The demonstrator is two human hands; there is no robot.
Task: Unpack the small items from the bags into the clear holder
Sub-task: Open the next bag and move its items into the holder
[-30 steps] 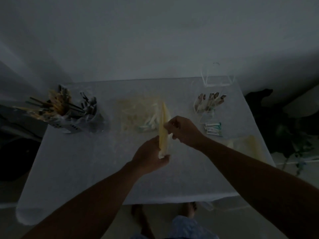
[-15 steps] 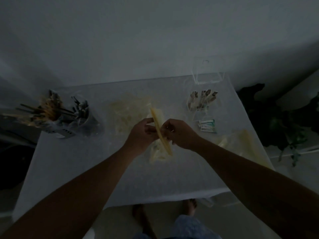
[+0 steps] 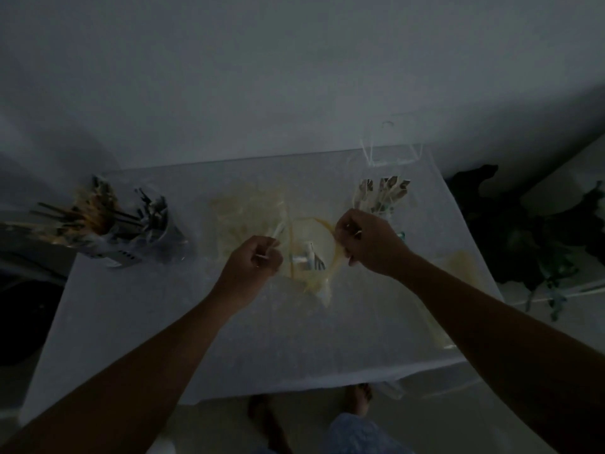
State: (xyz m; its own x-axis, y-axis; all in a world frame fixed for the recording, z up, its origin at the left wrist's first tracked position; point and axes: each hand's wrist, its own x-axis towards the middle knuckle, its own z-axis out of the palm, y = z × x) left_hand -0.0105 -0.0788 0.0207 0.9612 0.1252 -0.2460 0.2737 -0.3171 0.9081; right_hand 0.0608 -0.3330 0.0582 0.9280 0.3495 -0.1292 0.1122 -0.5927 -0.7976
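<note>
1. Two bare hands pull open the mouth of a yellowish plastic bag [image 3: 311, 247] over a white-covered table [image 3: 131, 322]. The left hand [image 3: 253, 262] pinches the bag's left lip and seems also to grip a thin white stick; the right hand [image 3: 368, 245] is clenched on the right lip. Small white items [image 3: 306, 257] lie inside the open bag, between the hands.

2. The clear holder [image 3: 391, 152] stands at the table's far right edge, well apart from the bag, so every item must be carried across.

3. Risk: the thin film may tear or slip from the pinched fingers if pulled wider, and the items could spill onto the table or roll off its near edge.

4. Risk: a reach toward the holder passes close to the cluster of upright packets [image 3: 383, 191] just beyond the right hand and could knock them over.

5. Hard to read: the room is very dim. What the small items are, and whether the holder has anything in it, cannot be told. The right hand hides whatever lies behind it.

6. A cup of dark sticks [image 3: 98, 221] stands far left, and another pale bag [image 3: 465, 267] lies partly under the right forearm.
</note>
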